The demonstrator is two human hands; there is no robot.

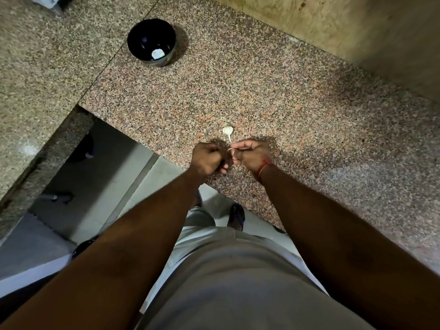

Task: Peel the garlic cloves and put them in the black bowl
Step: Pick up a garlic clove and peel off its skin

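Both hands' fingers curl together, contents unclear, over speckled granite counter [262,91] near black bowl [151,41].

Dim, warm indoor light falls from above on the speckled pink-grey granite countertop [262,91]. The glossy round black bowl [151,41] throws a soft shadow rightward. Wide-angle bending curves the frame's edges; the forearms near the bottom edge look dark and soft.

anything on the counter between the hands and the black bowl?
Only the garlic piece just beyond the hands, a little right of the direct line. Past it, bare granite counter up to the black bowl.
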